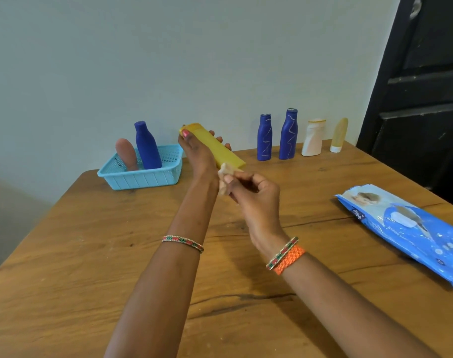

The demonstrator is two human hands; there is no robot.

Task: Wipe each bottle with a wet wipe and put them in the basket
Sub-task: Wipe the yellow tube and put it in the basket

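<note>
My left hand point(198, 153) grips a long yellow bottle point(224, 149), held tilted above the table with its cap toward the wall. My right hand point(253, 192) pinches a crumpled wet wipe point(225, 177) against the bottle's lower end. A light blue basket point(142, 177) sits at the far left of the table with a blue bottle point(147, 147) and a pinkish-brown bottle point(127, 153) standing in it. Along the wall stand two blue bottles point(264, 136) point(288, 134), a white bottle point(313, 137) and a pale yellow bottle point(339, 135).
A blue pack of wet wipes point(406, 228) lies flat on the right of the wooden table point(91, 254). A dark door point(427, 86) stands at the right behind the table. The table's left edge runs diagonally near the basket.
</note>
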